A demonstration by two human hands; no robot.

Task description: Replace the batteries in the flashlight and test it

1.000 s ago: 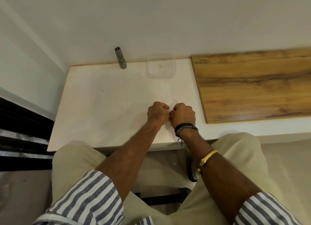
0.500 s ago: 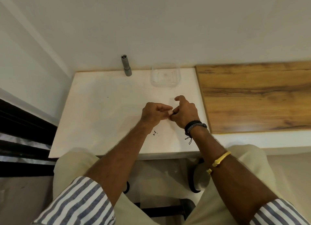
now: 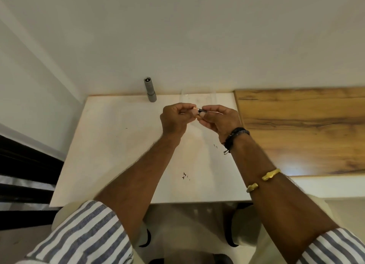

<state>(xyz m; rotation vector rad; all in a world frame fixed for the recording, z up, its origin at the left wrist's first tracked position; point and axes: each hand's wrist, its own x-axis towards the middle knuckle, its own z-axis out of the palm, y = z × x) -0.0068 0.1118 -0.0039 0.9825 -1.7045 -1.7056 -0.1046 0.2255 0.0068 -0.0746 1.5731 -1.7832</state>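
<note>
Both hands up off the white table (image 3: 122, 145) now vs a sec ago, left hand (image 3: 174, 118) & right hand (image 3: 219, 118) pinched shut on a small battery (image 3: 199, 111) mid-frame, flashlight (image 3: 150, 89) upright upper centre by wall, untouched, so prob. still prepping the cell, loading not begun.

Flashlight (image 3: 150, 89): grey metal cylinder, standing upright at the far edge of the white tabletop (image 3: 122, 145), against the wall.
Battery (image 3: 199, 111): small cell, black body with copper end, held level above the tabletop's far edge.
</note>
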